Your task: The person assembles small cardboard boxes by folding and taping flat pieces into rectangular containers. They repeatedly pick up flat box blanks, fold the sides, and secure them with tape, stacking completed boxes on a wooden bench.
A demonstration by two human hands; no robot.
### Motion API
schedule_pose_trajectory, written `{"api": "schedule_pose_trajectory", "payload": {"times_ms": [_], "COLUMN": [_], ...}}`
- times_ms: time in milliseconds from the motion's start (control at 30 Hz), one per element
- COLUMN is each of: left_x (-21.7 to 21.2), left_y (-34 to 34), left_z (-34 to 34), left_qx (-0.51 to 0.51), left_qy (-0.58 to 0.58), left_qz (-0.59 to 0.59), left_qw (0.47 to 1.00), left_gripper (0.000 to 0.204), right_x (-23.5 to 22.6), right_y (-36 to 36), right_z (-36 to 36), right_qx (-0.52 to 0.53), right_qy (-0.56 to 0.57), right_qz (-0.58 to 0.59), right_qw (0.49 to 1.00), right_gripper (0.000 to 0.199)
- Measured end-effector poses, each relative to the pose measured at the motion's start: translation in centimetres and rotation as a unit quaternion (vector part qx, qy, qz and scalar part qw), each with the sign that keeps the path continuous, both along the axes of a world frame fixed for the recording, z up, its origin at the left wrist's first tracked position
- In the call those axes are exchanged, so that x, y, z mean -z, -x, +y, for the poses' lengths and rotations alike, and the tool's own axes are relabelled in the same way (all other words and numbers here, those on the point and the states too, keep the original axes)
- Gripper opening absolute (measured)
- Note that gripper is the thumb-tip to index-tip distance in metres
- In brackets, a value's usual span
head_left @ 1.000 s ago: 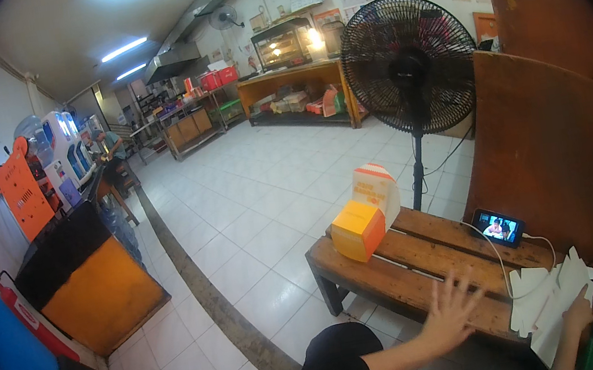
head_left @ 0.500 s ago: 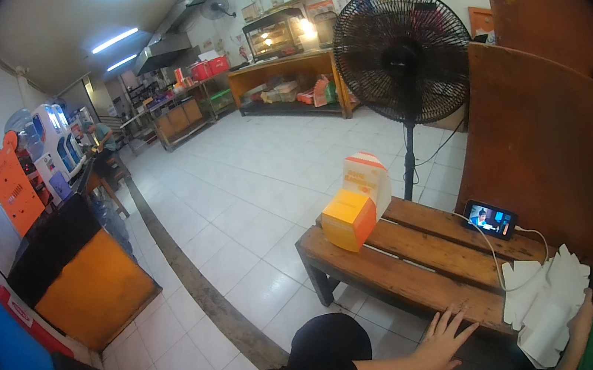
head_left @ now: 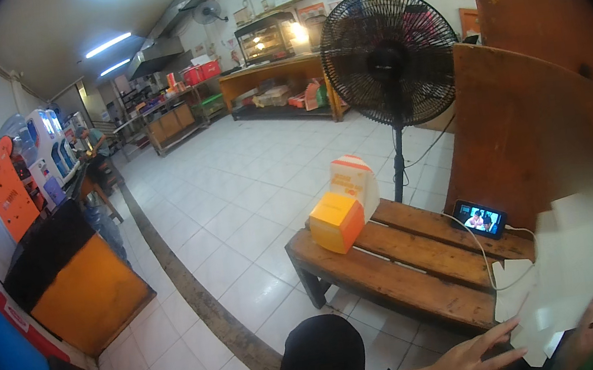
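My left hand (head_left: 477, 362) hovers low in the head view with its fingers spread, holding nothing, just in front of the near end of a wooden bench (head_left: 398, 276). My right hand (head_left: 592, 326) is at the lower right, its fingers against the lower edge of a blurred stack of white flat sheets (head_left: 569, 261). Whether it grips them is unclear. A phone (head_left: 479, 218) with a lit screen leans on the bench by a brown wooden panel (head_left: 529, 132), and a white cable runs from it. An orange box (head_left: 336, 221) and a taller white and orange box (head_left: 354, 181) stand at the bench's far end.
A black standing fan (head_left: 389, 60) rises behind the bench. White tiled floor (head_left: 238, 193) stretches to wooden counters and shelves (head_left: 276, 86) at the back. An orange and black cabinet (head_left: 78, 288) and a blue object (head_left: 5, 358) stand at the left. A person (head_left: 85, 142) is far off.
My left hand has dropped from the bench top toward the lower edge of the view. The white sheets look larger and blurred, and my right hand's fingers have come into sight.
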State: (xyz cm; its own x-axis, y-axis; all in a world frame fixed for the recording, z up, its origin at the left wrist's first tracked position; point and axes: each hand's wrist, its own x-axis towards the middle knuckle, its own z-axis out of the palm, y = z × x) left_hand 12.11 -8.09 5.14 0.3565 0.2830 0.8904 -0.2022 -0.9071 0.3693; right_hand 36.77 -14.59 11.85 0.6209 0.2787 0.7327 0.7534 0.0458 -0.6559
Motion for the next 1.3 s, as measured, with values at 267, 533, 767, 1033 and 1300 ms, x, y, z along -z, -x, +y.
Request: {"api": "schedule_pose_trajectory", "payload": {"times_ms": [267, 533, 767, 1033, 1300], "left_x": [-0.9, 2.0, 1.9, -0.1, 0.0], "left_y": [2.7, 2.4, 3.8, 7.9, 6.4], "left_z": [2.7, 3.8, 4.8, 8.0, 6.8], "left_qx": [-0.032, 0.053, 0.052, -0.252, -0.003], "left_qy": [0.098, 0.278, 0.605, 0.406, 0.477], "left_qz": [-0.017, -0.055, -0.111, 0.105, -0.157], "left_qw": [0.994, 0.958, 0.787, 0.872, 0.865], "left_gripper": [0.034, 0.019, 0.014, 0.021, 0.014], "right_x": [0.9, 3.8, 0.9, -0.1, 1.4], "right_y": [6.0, 6.8, 11.8, 14.0, 13.7], "right_z": [1.9, 3.4, 7.4, 9.6, 10.5], "right_qx": [-0.073, -0.096, -0.416, -0.438, -0.48], "right_qy": [0.058, 0.001, 0.13, 0.045, 0.045], "right_qz": [-0.181, -0.19, -0.223, -0.257, -0.17], "right_qw": [0.979, 0.977, 0.872, 0.86, 0.859], "right_gripper": [0.041, 0.058, 0.049, 0.022, 0.021]}}
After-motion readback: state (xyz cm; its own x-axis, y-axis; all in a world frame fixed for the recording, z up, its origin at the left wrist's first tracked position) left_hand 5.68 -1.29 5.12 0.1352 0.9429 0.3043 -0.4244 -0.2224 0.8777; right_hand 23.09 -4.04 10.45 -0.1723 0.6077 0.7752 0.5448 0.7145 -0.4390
